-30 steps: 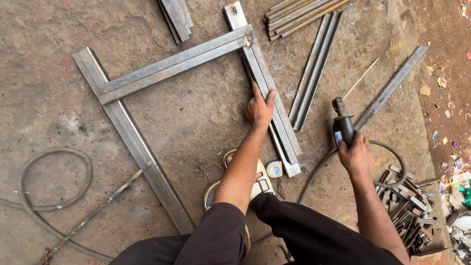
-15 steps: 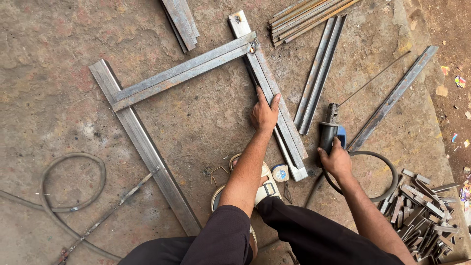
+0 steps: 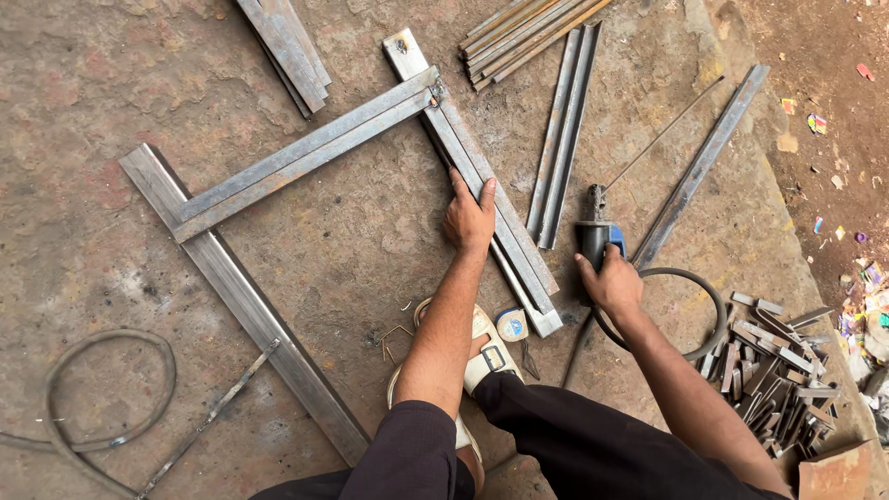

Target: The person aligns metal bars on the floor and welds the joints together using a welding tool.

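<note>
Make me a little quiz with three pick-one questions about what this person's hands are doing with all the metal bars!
1. Where does the left hand rest?
A. on the long metal bar of the frame
B. on the hose loop
C. on the pile of short offcuts

2. What colour is the body of the tool in the right hand?
A. red
B. blue and dark grey
C. yellow

3. How does the right hand hold the tool?
A. fingers wrapped around its handle
B. open palm above it
C. not touching it

Answers: 1 A, the fingers lie flat on that bar. 2 B, a blue patch shows on the dark body. 3 A, the hand closes around the handle, with the thin rod sticking out ahead.
</note>
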